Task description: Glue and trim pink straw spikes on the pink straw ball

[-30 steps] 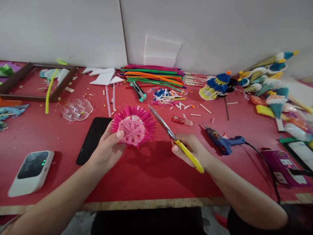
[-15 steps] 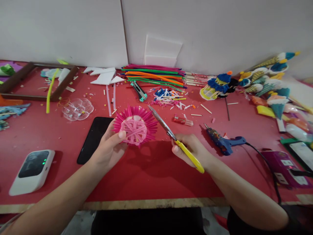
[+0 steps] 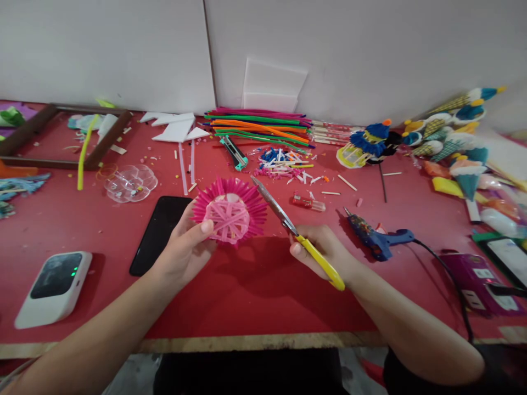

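Note:
My left hand (image 3: 190, 241) pinches the lower left of a round pink craft piece (image 3: 228, 218), with the thumb on its face and the fingers behind. A fringe of darker pink strips stands out around the piece, and paler strips cross its middle. In my right hand (image 3: 319, 249) is a pair of scissors with yellow handles (image 3: 321, 263). Their blades look closed and point up and left, with the tip beside the upper right of the fringe. Whether the tip touches the strips I cannot tell.
A black phone (image 3: 160, 233) and a white device (image 3: 53, 288) lie left. Right are a blue glue gun (image 3: 376, 238), its cord and a purple power strip (image 3: 480, 282). Behind lie a cutter (image 3: 234, 152), cut scraps (image 3: 284, 162), pipe cleaners (image 3: 259, 129) and a blue figure (image 3: 370, 140).
The pink craft piece has shifted very slightly to the right, and the scissors have moved a touch the same way. Both hands keep their hold.

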`<state>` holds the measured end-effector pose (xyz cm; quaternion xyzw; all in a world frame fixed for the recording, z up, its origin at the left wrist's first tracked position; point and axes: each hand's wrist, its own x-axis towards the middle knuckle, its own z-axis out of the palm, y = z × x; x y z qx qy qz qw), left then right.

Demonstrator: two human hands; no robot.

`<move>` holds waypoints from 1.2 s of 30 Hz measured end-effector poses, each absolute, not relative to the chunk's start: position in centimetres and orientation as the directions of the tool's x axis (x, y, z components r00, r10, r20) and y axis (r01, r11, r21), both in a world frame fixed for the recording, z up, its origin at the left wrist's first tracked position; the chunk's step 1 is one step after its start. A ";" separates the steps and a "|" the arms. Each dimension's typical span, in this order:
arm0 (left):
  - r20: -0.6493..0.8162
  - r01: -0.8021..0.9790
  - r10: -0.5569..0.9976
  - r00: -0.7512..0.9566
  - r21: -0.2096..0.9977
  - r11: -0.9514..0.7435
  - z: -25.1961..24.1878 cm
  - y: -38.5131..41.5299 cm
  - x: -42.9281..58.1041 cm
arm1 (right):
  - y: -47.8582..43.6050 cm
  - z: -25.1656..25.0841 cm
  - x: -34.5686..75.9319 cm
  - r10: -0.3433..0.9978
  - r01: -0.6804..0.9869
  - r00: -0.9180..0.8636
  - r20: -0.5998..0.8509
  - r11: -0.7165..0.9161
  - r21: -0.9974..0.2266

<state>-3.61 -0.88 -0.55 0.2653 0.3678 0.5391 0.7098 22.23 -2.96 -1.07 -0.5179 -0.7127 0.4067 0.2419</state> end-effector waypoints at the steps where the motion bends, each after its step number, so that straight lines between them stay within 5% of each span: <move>1: -0.231 -0.570 0.961 0.153 0.774 0.277 -0.5 -0.9 -3.6 | -2.9 -1.0 22.2 0.935 0.541 -0.346 -0.078 0.131 -0.831; 36: -0.269 -0.502 0.952 0.145 0.809 0.306 -1.1 -0.6 -3.7 | -2.9 -0.5 22.4 0.932 0.544 -0.327 -0.156 0.051 -0.838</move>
